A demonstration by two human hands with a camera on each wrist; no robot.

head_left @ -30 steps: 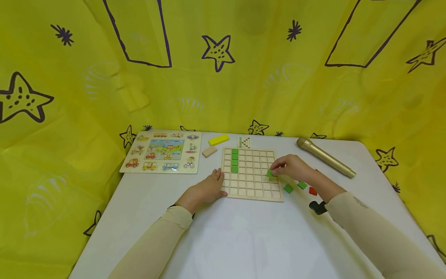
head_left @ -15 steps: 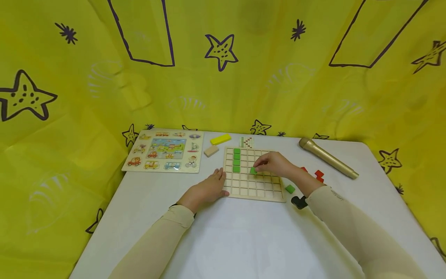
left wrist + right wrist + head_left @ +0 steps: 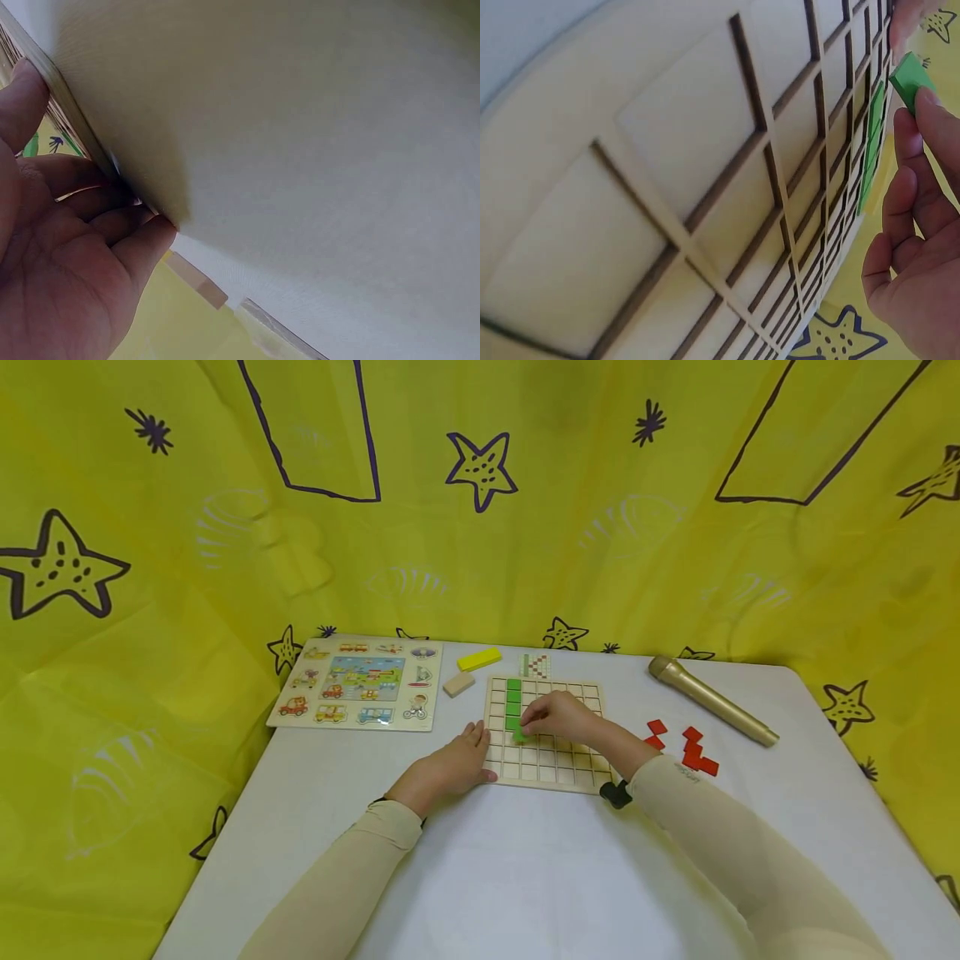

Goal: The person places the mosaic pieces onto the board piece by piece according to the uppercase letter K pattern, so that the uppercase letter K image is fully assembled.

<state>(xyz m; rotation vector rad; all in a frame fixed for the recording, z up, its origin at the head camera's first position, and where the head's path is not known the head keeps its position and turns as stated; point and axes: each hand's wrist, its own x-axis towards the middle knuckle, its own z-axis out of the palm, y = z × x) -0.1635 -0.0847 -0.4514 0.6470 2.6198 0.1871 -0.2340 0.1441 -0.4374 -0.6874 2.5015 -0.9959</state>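
My right hand pinches a small green square tile between thumb and fingertips. It holds it over the wooden grid board, just below a column of several green tiles set in the board's squares. In the right wrist view the pinched tile is tilted, close to the board's face. My left hand rests at the board's left edge. Its fingers lie along the side, and in the left wrist view the thumb is on the rim.
Several red tiles lie right of the board. A gold microphone is behind them. A small pattern card, a yellow block and a plain wooden block lie behind the board. A picture puzzle sits at the back left.
My right hand has carried the green tile leftward across the board, from its right side to below the green column. The left hand has stayed at the edge.
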